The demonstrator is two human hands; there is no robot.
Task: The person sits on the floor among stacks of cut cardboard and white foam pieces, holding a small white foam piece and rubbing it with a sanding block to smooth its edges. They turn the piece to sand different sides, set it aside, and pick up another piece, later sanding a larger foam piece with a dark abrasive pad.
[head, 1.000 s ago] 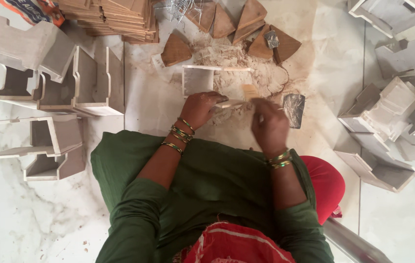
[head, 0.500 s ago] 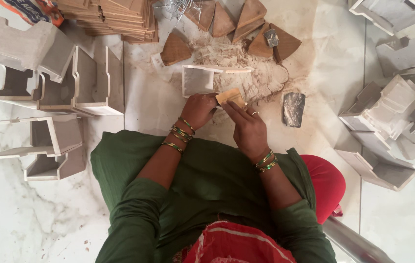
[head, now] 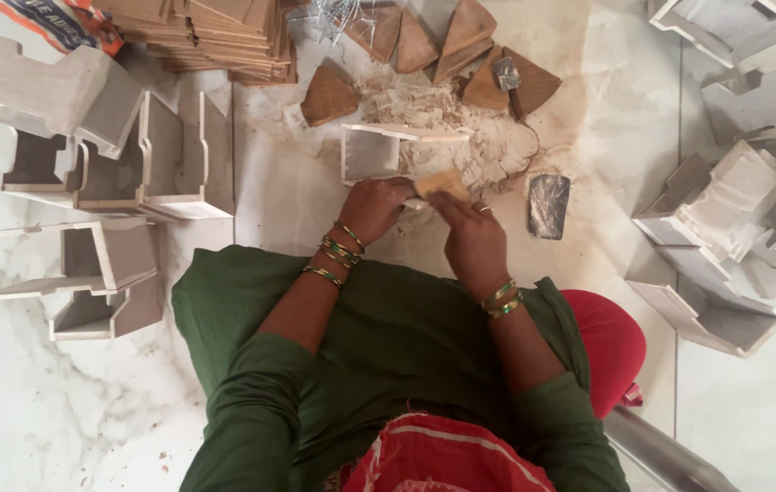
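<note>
The left hand (head: 374, 205) is closed on the near edge of a small white box-shaped wooden frame (head: 379, 150), which lies on the pale marble floor (head: 32, 410) directly ahead of the green-clad lap. The right hand (head: 472, 239) has its fingers pinched narrowly around a small tan wooden block (head: 441, 184), held against that same frame. A heap of pale sawdust (head: 488, 137) lies behind and to the right of the frame, touching it. Beyond the sawdust, brown wedge-shaped wooden pieces (head: 461, 41) are set in an arc. A dark grey rectangular sanding sheet (head: 549, 205) lies just right of the right hand. Unpainted white stepped frames (head: 123, 155) stand grouped at left, more (head: 734, 210) at right, and a stack of flat brown boards (head: 215, 32) sits at the upper left.
</note>
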